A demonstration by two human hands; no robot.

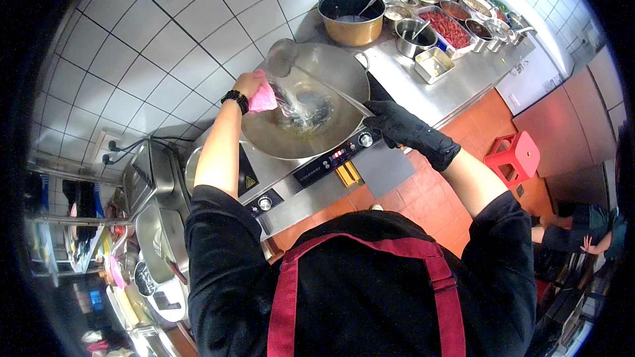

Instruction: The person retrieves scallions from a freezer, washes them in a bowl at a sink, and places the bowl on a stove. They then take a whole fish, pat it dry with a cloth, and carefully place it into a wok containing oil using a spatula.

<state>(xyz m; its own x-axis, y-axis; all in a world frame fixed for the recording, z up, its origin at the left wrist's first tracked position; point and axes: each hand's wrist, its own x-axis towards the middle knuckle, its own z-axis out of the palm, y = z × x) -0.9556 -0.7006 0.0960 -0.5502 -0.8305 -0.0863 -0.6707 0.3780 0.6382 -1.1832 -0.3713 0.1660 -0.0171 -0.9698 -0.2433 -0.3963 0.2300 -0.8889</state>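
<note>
A large metal wok (270, 141) sits on a built-in cooktop with a lit control panel (337, 156). My left hand (246, 85), bare with a dark beaded bracelet at the wrist, grips a pink cloth (263, 96) at the wok's left rim. In a black glove, my right hand (409, 126) is closed around the handle end of a long ladle (282, 58). Its handle crosses above the wok, and the bowl is over the far left rim. Whitish, streaked liquid (305, 111) lies or splashes in the wok's middle; whether it is pouring is unclear.
Beyond the wok, a brass-coloured pot (353, 32), a steel pot (412, 48), a small rectangular tray (434, 65) and a red-filled container (446, 29) crowd the counter. A red stool (516, 156) and another person (590, 235) are rightward. Steel basins (161, 238) stand left.
</note>
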